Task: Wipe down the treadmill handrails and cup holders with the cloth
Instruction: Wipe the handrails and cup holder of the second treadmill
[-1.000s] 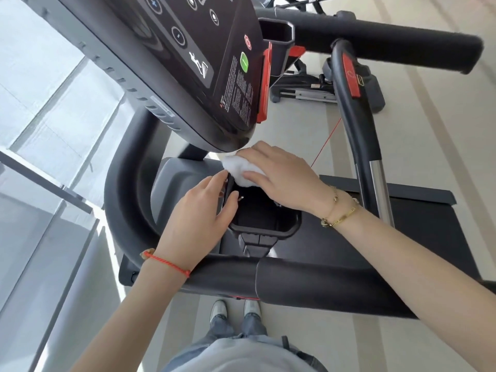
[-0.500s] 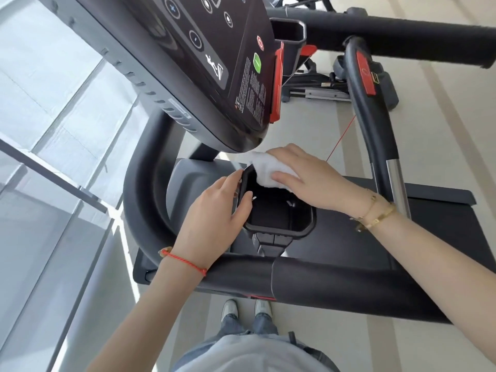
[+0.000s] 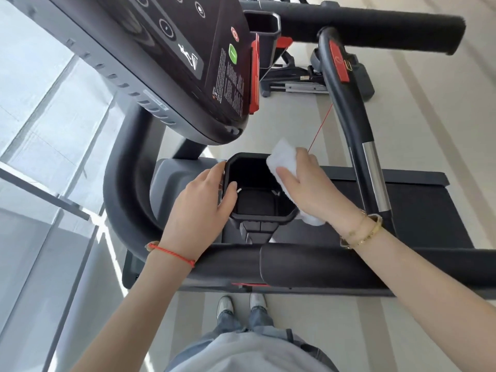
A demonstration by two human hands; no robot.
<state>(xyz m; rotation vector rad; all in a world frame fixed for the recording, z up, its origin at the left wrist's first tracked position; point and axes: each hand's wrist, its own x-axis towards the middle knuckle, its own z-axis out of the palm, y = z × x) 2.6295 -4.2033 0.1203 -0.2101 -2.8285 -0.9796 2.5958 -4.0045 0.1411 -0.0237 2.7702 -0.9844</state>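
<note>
Head view: the right hand [image 3: 308, 183], gripping the white cloth [image 3: 281, 162], has shifted from the far-left corner of the cup holder [image 3: 257, 210] to its right rim, suggesting wiping proceeds round the edge, while the left hand [image 3: 198, 208] still grips the left wall.

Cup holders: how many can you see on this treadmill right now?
2. One cup holder sits between both hands, below the console; another cup holder shows beyond the console's right edge. More may be hidden.
</note>
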